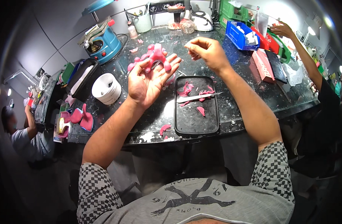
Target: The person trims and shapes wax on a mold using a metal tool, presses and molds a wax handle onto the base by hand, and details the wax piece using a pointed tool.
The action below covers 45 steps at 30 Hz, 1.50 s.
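My left hand (145, 84) is turned palm up over the table, with a knobbly pink wax-like piece (155, 56) resting on its fingers and steadied by the thumb. Apart from it, to the right, my right hand (209, 53) is raised with thumb and forefinger pinched together; whatever is between the tips is too small to make out. Below the hands lies a black tray (197, 125). Across the tray rests a slim silver knife (193, 98), among pink shavings (201, 111).
At left stand a white tub (106, 89), a blue machine (103, 46) and pink moulded pieces (83, 118). Back right holds a blue bin (241, 37) and a red-white box (262, 65). Another person's arm (303, 50) reaches in at right. Pink scraps (164, 129) lie near the front edge.
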Each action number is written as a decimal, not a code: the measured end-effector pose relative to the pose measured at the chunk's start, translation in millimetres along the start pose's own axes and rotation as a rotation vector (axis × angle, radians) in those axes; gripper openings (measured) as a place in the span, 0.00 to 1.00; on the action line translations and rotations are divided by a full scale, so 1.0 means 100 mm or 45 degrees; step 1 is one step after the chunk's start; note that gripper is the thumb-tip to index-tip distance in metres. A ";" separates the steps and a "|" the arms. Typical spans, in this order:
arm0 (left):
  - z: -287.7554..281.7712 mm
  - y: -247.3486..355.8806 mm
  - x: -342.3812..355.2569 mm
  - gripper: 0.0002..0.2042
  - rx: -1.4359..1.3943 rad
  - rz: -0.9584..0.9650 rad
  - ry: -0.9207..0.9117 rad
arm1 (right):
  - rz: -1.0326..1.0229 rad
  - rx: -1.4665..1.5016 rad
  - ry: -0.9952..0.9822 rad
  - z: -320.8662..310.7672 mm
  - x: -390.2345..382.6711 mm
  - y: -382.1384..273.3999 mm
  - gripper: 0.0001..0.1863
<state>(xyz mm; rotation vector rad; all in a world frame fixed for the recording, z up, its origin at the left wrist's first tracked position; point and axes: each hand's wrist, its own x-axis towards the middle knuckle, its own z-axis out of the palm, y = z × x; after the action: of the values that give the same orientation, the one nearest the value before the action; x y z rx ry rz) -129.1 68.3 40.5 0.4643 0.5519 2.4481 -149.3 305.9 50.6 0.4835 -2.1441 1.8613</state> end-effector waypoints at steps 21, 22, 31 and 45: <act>0.03 -0.08 -0.04 0.24 0.356 0.048 0.086 | 0.214 -1.213 -0.270 0.35 0.01 0.03 0.14; 0.03 -0.07 -0.04 0.25 0.347 0.051 0.075 | 0.181 -1.228 -0.275 0.35 0.01 0.04 0.11; -0.03 -0.08 -0.06 0.28 0.542 0.143 0.101 | -0.297 -1.510 -0.309 0.32 -0.03 0.29 0.12; -0.09 0.08 0.04 0.20 0.771 0.451 0.149 | 0.136 -1.103 -0.443 0.13 0.11 0.08 0.13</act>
<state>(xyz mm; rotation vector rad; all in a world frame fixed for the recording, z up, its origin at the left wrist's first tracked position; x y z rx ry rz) -139.4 62.6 37.7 0.7089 1.3783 2.6179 -162.4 292.9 46.1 0.5035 -2.9490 0.7467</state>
